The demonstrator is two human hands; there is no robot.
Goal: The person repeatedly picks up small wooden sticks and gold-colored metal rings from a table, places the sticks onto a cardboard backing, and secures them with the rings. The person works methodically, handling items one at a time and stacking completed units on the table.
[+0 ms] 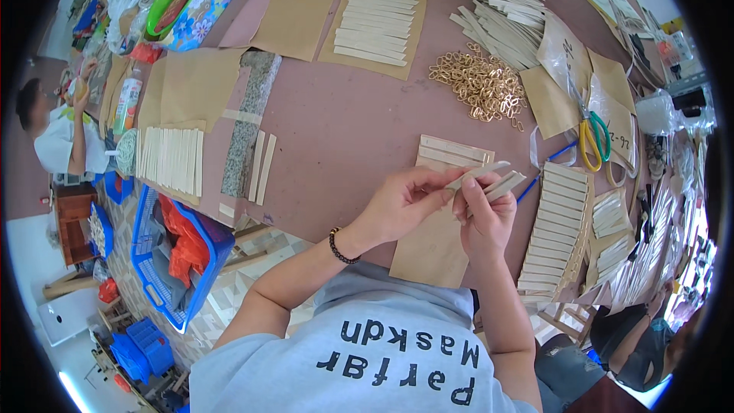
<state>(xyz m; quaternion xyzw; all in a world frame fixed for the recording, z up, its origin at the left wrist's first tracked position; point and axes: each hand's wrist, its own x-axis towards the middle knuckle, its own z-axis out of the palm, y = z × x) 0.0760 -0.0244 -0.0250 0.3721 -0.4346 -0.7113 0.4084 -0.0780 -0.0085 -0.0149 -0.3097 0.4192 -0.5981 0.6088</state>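
Beneath the left hand [417, 197], pinching 1 pale strip [488, 170], and right hand [488, 218], curled around other strips [506, 183], lies brown card [430, 251].

1. 1 large, matte reddish-brown tabletop [329, 134] fills the middle of the room, its edges bent by the lens.
2. Below its near left edge, pale wooden bars [245, 261] stand over a floor [219, 298] patterned in grey and beige.
3. Farther left, a small reddish-brown wooden cabinet [74, 200] stands on the floor.
4. A white wall [24, 268] shows near the left rim.
5. 1 bright, slanting strip of light [74, 391] glows at the lower left.
6. Strong white glare [702, 279] fills the right rim; whether a window causes it is unclear.
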